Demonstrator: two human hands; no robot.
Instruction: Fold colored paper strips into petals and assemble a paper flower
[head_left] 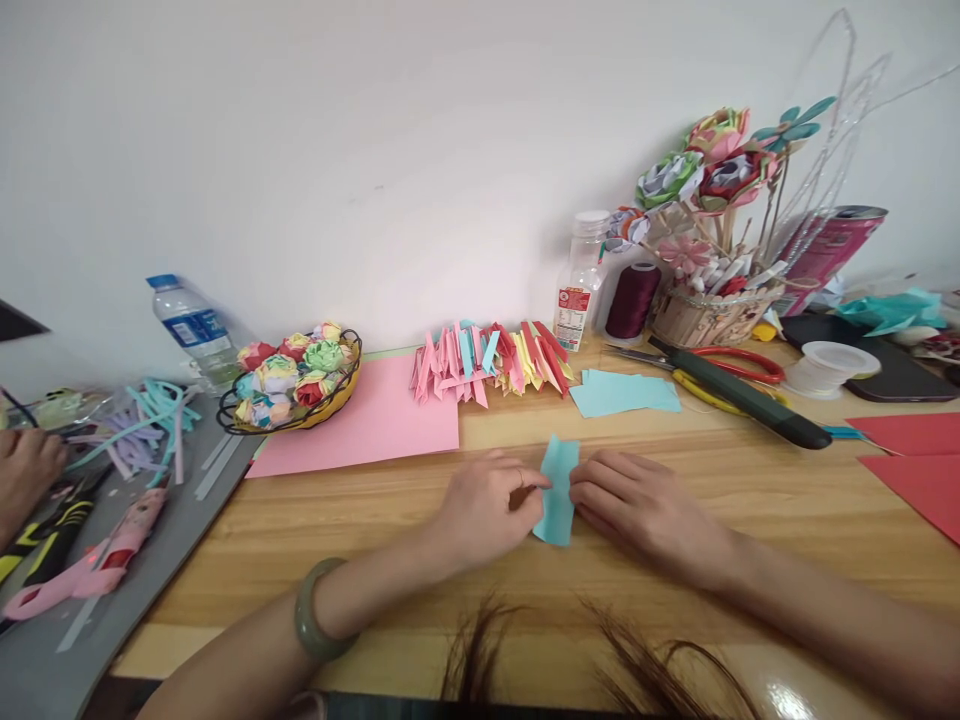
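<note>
A small blue paper piece [557, 495] with a lengthwise crease lies on the wooden table between my hands. My left hand [491, 507] is at its left edge, thumb and index finger bent together over that side. On the right edge rest the curled fingers of my right hand [637, 505], pressed together. Behind my right hand lie several flat blue paper pieces [626, 393]. A row of folded pink, blue, red and yellow strips [487, 362] stands farther back, in front of the wall.
Left: basket of paper flowers [300, 380] by pink sheets [390, 415], water bottle [196, 330], glue gun [112, 560], another person's hand [28, 475]. Right: scissors [735, 365], dark green cutter [742, 392], thread spool [632, 300], flower pot [712, 310], red paper [919, 490].
</note>
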